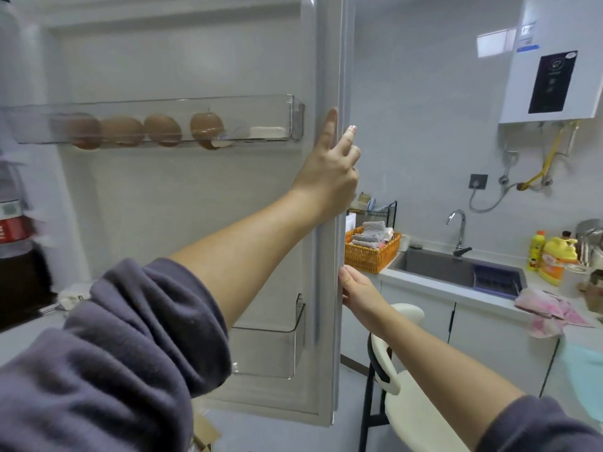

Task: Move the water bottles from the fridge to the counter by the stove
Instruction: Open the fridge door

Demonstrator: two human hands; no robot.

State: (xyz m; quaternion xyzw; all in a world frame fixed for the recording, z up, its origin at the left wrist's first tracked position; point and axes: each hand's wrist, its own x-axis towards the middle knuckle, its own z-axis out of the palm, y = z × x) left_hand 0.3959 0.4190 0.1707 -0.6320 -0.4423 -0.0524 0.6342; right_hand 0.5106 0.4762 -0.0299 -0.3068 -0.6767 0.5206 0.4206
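No legible text, water heater (551,60) markings blurred (yellow bottle (554,259) label too)

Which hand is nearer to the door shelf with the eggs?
Left. The left hand holds the fridge door edge just right of the egg shelf, level with it; the right hand holds the same edge well below it.
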